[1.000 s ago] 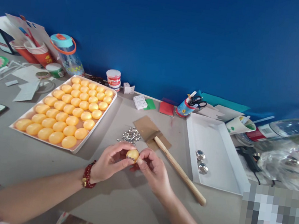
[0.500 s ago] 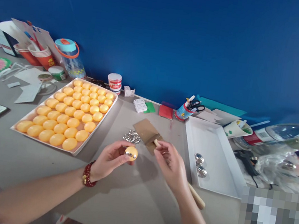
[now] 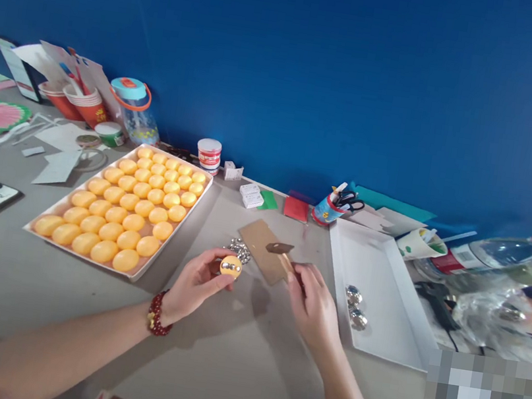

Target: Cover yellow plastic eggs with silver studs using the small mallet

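Observation:
My left hand pinches an orange table tennis ball that has several shiny silver pieces on its near face. My right hand is closed around a wooden-handled tool with a flat, dark brown tip; most of its handle is hidden by the hand. Under that tip, a strip of brown cardboard lies on the table. Just behind the held ball is a small heap of silver pieces, partly covered by my left hand.
At left, a white-rimmed tray holds rows of orange balls. A shallow white box at right contains two silver-covered balls. Behind stand a pen cup, a lidded tub and a drink bottle. A black glue gun lies far right.
My right hand has turned, raising the tool's brown tip off the cardboard. The ball in my left hand has rotated, showing more silver pieces. The camera view has shifted slightly.

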`<state>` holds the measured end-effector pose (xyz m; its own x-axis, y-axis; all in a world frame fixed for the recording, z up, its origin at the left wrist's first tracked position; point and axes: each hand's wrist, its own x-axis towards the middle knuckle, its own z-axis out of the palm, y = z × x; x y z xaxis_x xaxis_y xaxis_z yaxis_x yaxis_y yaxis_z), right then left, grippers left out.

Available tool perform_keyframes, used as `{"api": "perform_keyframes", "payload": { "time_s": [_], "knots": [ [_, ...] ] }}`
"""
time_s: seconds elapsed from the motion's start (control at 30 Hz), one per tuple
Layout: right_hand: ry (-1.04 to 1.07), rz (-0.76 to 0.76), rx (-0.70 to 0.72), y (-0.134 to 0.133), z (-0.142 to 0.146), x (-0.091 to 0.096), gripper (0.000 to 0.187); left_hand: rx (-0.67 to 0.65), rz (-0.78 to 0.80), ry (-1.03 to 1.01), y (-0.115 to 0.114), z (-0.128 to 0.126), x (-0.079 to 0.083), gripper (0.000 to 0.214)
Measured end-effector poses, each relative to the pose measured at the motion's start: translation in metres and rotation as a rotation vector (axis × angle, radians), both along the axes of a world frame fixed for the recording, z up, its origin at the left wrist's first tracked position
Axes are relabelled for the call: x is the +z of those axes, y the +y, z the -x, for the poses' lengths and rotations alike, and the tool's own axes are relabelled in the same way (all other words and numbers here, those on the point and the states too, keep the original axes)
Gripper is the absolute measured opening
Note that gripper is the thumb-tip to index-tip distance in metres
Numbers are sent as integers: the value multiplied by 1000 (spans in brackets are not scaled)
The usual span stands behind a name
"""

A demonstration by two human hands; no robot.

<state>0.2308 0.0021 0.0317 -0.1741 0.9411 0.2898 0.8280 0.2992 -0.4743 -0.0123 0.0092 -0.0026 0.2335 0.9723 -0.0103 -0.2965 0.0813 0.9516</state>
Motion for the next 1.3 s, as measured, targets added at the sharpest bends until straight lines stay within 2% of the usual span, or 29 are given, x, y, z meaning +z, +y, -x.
{"api": "perform_keyframes", "payload": {
  "time_s": [0.13, 0.23, 0.47, 0.57, 1.3],
  "knots": [
    [196, 35, 214, -14, 10, 16, 15, 21, 18, -26, 2, -1, -1, 34],
    [228, 4, 271, -21, 16, 17, 19, 14, 15, -46, 2, -2, -3, 35],
    [166, -69, 263, -20, 21, 15, 19, 14, 16, -40, 2, -1, -4, 34],
    [204, -101, 243, -20, 20, 16, 19, 10, 9, -42, 3, -2, -4, 34],
    [114, -145, 223, -20, 21, 15, 19, 7, 28, -18, 2, -1, -1, 34]
  ]
}}
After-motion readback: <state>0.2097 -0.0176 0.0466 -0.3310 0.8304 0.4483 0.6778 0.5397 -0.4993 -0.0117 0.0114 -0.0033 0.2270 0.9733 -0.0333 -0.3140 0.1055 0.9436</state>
